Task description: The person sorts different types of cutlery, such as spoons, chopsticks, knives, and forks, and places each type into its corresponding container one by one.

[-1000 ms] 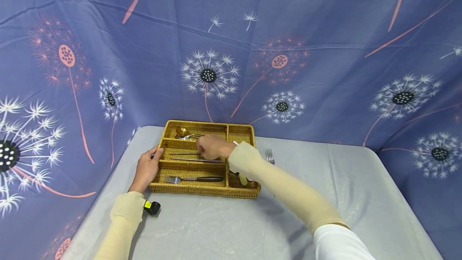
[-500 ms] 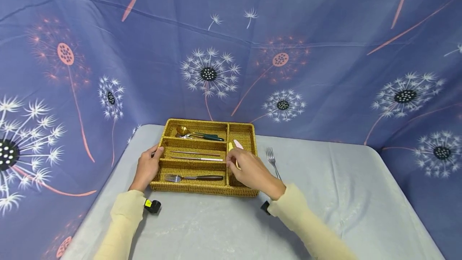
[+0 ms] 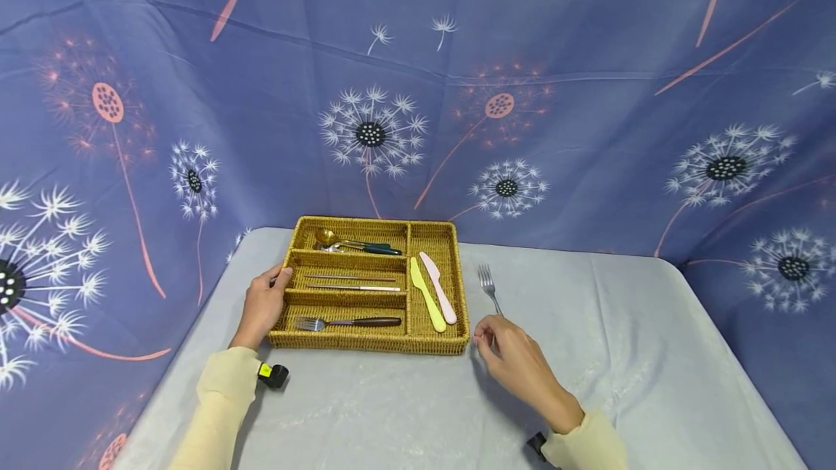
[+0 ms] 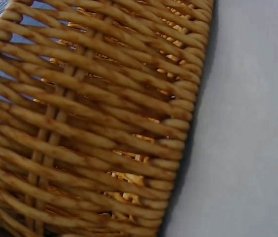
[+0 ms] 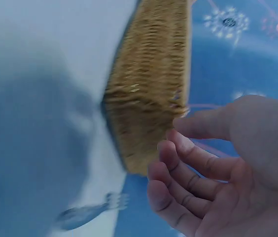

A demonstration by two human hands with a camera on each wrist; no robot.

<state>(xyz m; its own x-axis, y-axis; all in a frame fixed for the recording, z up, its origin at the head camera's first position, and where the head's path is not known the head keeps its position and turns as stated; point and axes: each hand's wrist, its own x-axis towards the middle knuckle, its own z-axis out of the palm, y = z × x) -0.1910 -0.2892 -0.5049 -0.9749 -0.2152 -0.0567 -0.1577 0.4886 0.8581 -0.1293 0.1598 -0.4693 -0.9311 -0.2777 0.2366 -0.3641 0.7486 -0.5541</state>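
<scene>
My left hand (image 3: 260,310) grips the left wall of a woven wicker cutlery tray (image 3: 339,343), thumb over the rim. The left wrist view is filled by the tray's weave (image 4: 94,118). My right hand (image 3: 522,368) is off the tray's front right corner, fingers loosely bent and holding nothing; the right wrist view shows bare fingertips. Nearest to it lies a metal fork (image 3: 487,283) on the table, its handle partly hidden behind the hand. In the tray's right compartment, a yellow knife (image 3: 427,294) and a pink knife (image 3: 438,287) lie side by side.
The back compartment has a gold spoon (image 3: 325,236) among dark-handled cutlery. Two chopsticks (image 3: 353,288) lie in the middle one, and a dark-handled fork (image 3: 369,322) in the front one. A patterned curtain (image 3: 588,165) hangs behind the grey-covered table (image 3: 366,412).
My right hand moved from over the middle compartment to the right one, then let go of the yellow knife and drew back toward the loose fork. The left hand stayed on the tray.
</scene>
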